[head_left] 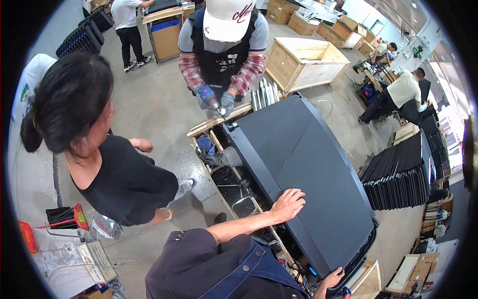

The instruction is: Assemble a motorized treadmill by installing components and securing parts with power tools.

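The left hand point(287, 204) lay flat and open on the large dark panel point(313, 169) atop the wooden bench point(219, 124); the right hand point(332, 277) gripped its near corner. Steady, even pressure seemed wise while a co-worker's cordless drill point(209, 98) worked the far end.

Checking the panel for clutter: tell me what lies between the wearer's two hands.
Head view: only bare dark panel surface and its near edge lie between the left hand and the right hand.

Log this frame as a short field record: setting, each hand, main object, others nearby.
setting: workshop floor with wooden crates and stacked black panels
left hand: flat on the large black panel, fingers spread
right hand: gripping the panel's near bottom corner
panel: lies tilted over a wooden parts tray
co-worker: gloved hands hold a power drill at the panel's far corner
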A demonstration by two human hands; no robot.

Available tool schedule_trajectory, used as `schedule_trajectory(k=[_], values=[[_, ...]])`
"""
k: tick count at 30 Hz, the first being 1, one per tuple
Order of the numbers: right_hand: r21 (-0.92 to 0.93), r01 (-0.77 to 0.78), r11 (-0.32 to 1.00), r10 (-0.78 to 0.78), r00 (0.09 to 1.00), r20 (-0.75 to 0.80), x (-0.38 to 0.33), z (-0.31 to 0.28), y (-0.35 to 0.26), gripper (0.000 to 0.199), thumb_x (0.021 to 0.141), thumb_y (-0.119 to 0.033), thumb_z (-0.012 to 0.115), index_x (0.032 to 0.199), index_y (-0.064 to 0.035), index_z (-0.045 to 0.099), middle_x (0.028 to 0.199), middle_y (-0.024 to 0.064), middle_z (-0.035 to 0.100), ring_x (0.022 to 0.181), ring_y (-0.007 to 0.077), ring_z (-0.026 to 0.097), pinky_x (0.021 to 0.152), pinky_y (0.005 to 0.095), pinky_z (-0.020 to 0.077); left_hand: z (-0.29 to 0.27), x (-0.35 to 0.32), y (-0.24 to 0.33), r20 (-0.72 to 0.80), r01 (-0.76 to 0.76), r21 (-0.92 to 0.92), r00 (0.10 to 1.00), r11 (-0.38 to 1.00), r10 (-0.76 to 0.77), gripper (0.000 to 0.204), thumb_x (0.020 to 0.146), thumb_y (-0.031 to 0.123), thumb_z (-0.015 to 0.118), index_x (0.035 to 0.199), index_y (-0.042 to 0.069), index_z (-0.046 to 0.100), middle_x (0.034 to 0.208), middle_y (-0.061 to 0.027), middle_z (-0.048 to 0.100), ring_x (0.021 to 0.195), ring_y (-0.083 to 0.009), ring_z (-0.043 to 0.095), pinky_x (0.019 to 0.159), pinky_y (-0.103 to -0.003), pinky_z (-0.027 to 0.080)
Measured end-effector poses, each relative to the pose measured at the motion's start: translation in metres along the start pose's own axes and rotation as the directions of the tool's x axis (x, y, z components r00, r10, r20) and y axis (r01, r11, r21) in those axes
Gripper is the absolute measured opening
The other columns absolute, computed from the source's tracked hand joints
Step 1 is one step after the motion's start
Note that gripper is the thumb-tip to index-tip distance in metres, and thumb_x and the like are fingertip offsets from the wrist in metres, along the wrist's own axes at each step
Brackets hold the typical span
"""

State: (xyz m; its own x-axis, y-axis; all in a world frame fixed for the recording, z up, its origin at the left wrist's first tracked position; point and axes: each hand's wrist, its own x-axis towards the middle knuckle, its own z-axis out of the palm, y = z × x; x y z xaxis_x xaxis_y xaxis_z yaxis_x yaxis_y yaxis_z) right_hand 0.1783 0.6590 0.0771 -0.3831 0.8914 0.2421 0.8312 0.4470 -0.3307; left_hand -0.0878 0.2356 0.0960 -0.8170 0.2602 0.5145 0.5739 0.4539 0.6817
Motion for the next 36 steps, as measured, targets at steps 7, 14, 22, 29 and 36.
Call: schedule_trajectory(k=[7, 14, 22, 29, 36], values=[[-0.009, 0.005, 1.0, -0.005, 1.0, -0.014, 0.0, 0.0, 0.0, 0.06, 0.102, -0.06, 0.045, 0.135, -0.0125, 0.063, 0.121, 0.0179, 0.071, 0.107, 0.041, 0.067, 0.089, 0.0485, 0.052, 0.001, 0.002, 0.003, -0.018, -0.013, 0.061, 1.0, 0.998, 0.014, 0.016, 0.089, 0.014, 0.071, 0.104, 0.007, 0.068, 0.124, -0.0103, 0.062, 0.127, -0.0315, 0.053, 0.108, -0.046, 0.044], [-0.014, -0.005, 1.0, 0.005, 1.0, -0.001, 0.003, 0.001, 0.0, 0.06, 0.102, -0.06, 0.044, 0.136, -0.0142, 0.063, 0.121, 0.0173, 0.071, 0.106, 0.0408, 0.068, 0.088, 0.0491, 0.052, 0.003, 0.005, 0.005, -0.026, -0.01, 0.062, 1.0, 0.998, 0.011, 0.017, 0.089, 0.013, 0.072, 0.103, 0.007, 0.067, 0.124, -0.0099, 0.062, 0.126, -0.0316, 0.054, 0.107, -0.046, 0.044], [0.013, 0.015, 1.0, -0.014, 0.999, -0.028, 0.007, 0.006, 0.015, 0.061, 0.103, -0.062, 0.042, 0.137, -0.0146, 0.062, 0.119, 0.0173, 0.072, 0.104, 0.0415, 0.068, 0.086, 0.0502, 0.052, 0.002, 0.007, 0.011, -0.027, -0.013, 0.094, 1.0, 0.996, 0.016, 0.015, 0.089, 0.014, 0.073, 0.102, 0.007, 0.068, 0.122, -0.0077, 0.064, 0.126, -0.0303, 0.055, 0.107, -0.045, 0.045], [0.048, 0.036, 0.998, -0.036, 0.999, 0.005, -0.004, -0.004, -0.003, 0.066, 0.104, -0.06, 0.042, 0.139, -0.0055, 0.058, 0.122, 0.0213, 0.07, 0.105, 0.0428, 0.067, 0.088, 0.0502, 0.052, 0.003, 0.003, 0.014, -0.039, -0.032, 0.121, 0.999, 0.992, 0.037, 0.015, 0.087, 0.011, 0.073, 0.1, 0.007, 0.067, 0.12, -0.0092, 0.063, 0.123, -0.0311, 0.055, 0.105, -0.046, 0.046], [0.062, 0.015, 0.998, -0.018, 0.999, 0.045, -0.003, -0.007, -0.007, 0.067, 0.104, -0.061, 0.041, 0.139, -0.0062, 0.058, 0.121, 0.0217, 0.07, 0.104, 0.0441, 0.067, 0.086, 0.0512, 0.0524, 0.008, 0.004, 0.012, -0.022, -0.035, 0.147, 0.999, 0.989, 0.038, 0.014, 0.089, 0.015, 0.072, 0.102, 0.009, 0.068, 0.122, -0.0072, 0.065, 0.124, -0.0306, 0.056, 0.104, -0.045, 0.046]])
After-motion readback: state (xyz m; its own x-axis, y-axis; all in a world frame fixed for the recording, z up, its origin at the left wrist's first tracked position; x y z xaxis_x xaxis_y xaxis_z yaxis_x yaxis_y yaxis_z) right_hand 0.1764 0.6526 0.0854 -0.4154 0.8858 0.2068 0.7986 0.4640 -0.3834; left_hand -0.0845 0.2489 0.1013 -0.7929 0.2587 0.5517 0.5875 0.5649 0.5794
